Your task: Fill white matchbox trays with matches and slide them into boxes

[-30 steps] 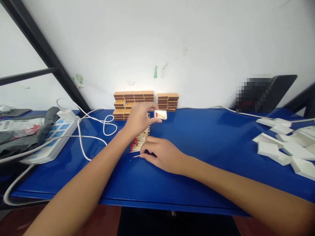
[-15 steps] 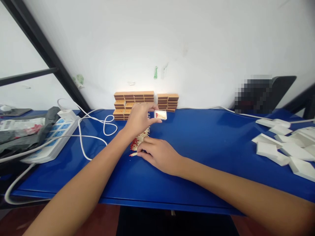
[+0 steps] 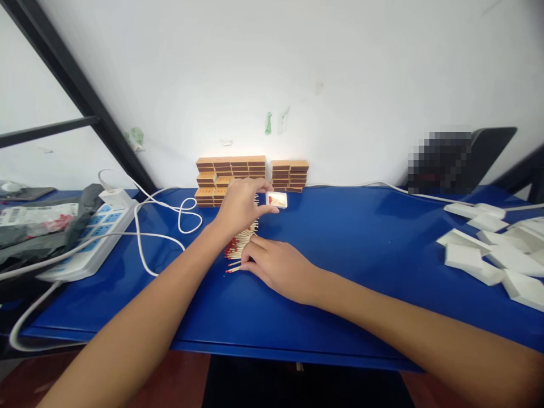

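My left hand (image 3: 244, 203) grips a small white matchbox tray (image 3: 280, 195) between thumb and fingers, tilted so that a few red-headed matches show inside. Below it my right hand (image 3: 276, 263) is closed in a pinch at the near end of a heap of red-tipped matches (image 3: 240, 242). Its thumb and fingertips are on the pale end of a match (image 3: 232, 270) whose red head points left. Part of the heap is hidden behind my hands. Stacked orange-and-brown matchboxes (image 3: 232, 161) stand just behind my left hand.
A second stack of matchboxes (image 3: 290, 174) sits against the wall. At the right lie several white trays (image 3: 463, 258) in a loose pile. To the left are a white power strip (image 3: 100, 241), looped white cables (image 3: 138, 238) and a grey plastic bag (image 3: 46, 221). The table (image 3: 361, 243) is blue.
My right fingertips have shifted slightly right and the matches at them have spread apart. My left hand stays nearly in place with the tray.
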A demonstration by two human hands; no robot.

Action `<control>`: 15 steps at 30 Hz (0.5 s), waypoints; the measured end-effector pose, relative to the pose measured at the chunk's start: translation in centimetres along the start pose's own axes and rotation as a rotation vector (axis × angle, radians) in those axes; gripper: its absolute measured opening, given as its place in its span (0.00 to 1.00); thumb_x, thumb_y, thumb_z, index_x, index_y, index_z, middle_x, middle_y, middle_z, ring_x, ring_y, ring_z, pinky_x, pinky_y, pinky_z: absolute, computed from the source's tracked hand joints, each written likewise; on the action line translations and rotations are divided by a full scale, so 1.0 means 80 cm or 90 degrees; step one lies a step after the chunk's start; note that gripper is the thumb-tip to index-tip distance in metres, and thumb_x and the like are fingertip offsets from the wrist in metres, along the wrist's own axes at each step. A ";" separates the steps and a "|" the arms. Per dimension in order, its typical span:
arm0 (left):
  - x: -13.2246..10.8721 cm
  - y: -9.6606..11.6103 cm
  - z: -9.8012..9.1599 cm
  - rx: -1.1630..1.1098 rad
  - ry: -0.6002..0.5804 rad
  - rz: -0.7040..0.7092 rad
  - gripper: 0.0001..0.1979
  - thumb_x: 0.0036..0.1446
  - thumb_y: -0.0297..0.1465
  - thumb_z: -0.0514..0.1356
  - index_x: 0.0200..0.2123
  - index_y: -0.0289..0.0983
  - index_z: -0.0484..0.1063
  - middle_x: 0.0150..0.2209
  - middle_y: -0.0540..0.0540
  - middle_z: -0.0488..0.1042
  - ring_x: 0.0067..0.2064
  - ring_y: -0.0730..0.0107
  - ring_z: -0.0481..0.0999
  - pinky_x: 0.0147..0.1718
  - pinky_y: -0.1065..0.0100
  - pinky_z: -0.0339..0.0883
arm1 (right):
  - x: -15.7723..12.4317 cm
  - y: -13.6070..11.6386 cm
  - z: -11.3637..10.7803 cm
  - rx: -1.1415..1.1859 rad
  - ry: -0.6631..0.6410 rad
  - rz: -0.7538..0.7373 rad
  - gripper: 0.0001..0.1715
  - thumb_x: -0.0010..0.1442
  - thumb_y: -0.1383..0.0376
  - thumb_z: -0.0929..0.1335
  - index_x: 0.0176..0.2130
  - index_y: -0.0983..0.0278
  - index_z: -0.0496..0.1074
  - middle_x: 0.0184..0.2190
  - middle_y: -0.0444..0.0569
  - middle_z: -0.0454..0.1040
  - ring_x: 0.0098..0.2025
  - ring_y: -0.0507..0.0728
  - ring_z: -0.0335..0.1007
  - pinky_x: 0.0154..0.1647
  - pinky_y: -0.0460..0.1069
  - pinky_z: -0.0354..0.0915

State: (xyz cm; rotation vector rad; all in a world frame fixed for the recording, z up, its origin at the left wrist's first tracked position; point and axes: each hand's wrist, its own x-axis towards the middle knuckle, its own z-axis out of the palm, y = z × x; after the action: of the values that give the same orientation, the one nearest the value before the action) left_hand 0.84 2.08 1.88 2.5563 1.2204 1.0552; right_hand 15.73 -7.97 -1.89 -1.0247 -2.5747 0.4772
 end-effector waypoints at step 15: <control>-0.001 -0.012 0.001 0.045 -0.049 0.019 0.16 0.52 0.33 0.78 0.42 0.42 0.79 0.45 0.47 0.86 0.47 0.55 0.85 0.49 0.55 0.72 | -0.016 0.099 -0.074 -0.025 0.027 0.048 0.08 0.74 0.64 0.67 0.40 0.62 0.73 0.41 0.50 0.76 0.38 0.57 0.70 0.40 0.51 0.62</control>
State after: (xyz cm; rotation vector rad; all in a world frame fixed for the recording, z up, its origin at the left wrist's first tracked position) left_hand 0.23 2.69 1.44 2.6484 1.2252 0.9251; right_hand 23.76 -2.35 -0.15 -1.1372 -2.5243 0.4210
